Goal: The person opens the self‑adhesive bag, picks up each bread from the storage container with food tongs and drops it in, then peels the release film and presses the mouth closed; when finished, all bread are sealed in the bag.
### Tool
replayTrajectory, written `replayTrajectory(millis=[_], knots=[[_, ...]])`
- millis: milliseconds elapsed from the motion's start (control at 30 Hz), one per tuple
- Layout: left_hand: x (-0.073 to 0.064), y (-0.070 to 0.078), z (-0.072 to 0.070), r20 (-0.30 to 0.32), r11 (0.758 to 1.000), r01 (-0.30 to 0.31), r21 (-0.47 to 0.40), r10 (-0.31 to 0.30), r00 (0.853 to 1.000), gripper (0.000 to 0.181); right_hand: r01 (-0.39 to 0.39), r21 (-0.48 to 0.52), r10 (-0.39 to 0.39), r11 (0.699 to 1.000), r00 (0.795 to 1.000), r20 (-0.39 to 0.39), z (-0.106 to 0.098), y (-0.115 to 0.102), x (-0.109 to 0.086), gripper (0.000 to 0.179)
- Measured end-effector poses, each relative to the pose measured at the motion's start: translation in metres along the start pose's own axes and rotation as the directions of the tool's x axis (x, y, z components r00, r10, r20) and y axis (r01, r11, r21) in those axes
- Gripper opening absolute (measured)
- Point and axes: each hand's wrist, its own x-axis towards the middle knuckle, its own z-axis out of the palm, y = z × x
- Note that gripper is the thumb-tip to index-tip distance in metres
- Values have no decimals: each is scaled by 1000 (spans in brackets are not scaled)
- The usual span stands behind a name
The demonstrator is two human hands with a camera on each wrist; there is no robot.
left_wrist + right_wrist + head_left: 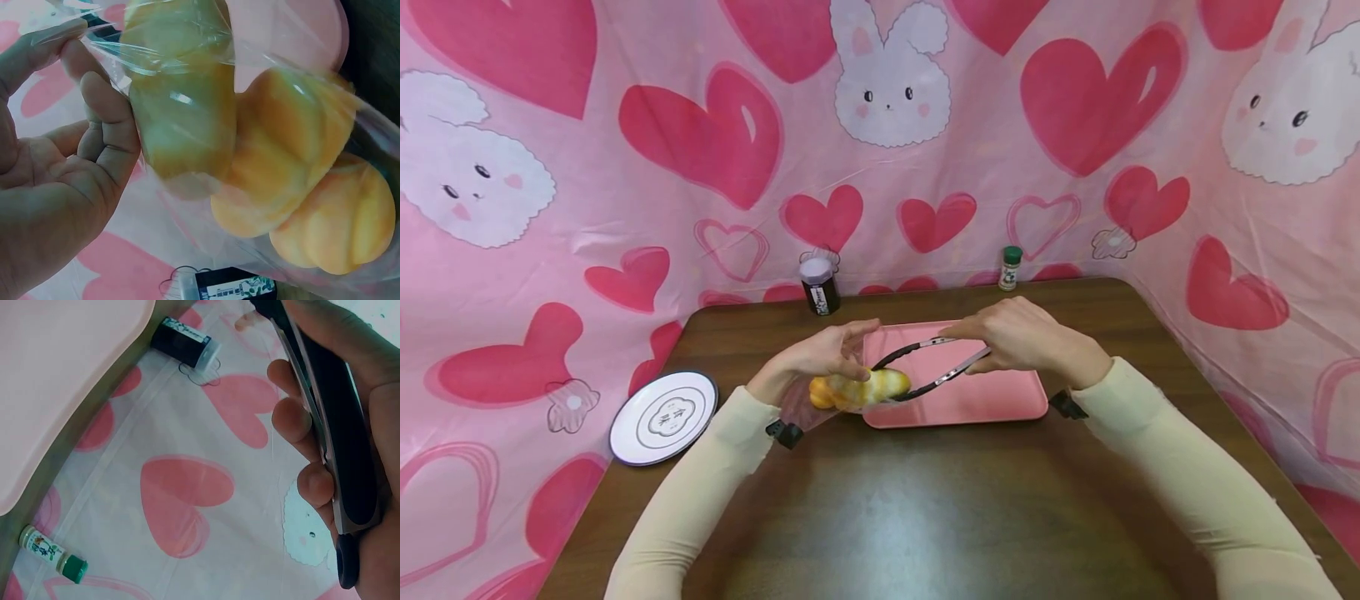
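In the head view my left hand [820, 350] holds a clear plastic bag [801, 412] over the left end of a pink tray [1030, 407]. Several yellow-orange bread rolls [281, 150] show inside the bag in the left wrist view, its thin film pinched between thumb and fingers. My right hand [1026, 340] grips a pair of tongs [955, 369] with metal arms and dark handles. Spread apart, the tongs point left, and their dark tips reach the near roll [891, 383] at the bag's mouth, one on each side. Fingers curl round the tongs in the right wrist view.
A white plate [632, 429] with a dark rim and printed mark lies at the table's left edge. Along the back stand a dark jar [822, 296] with a pale lid and a small green-capped shaker [1009, 271]. Pink heart-and-rabbit cloth hangs behind the brown table [880, 508].
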Motion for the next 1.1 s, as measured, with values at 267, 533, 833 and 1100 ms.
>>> replayTrajectory(millis=[267,533,833,1100], knots=[[0,6,4,-15,999,25,47,-24,1000,90,13,3,-13,1000,1000,2,2,-2,5,63],[0,7,5,-30,997,54,50,-52,998,91,18,7,-18,1000,1000,21,1,-3,8,63],[-4,3,1,-27,999,44,27,-43,999,90,-91,102,79,991,991,110,0,0,5,62],[-6,3,-3,-49,1000,24,16,-23,999,90,-177,210,144,962,976,160,-4,2,1,60]])
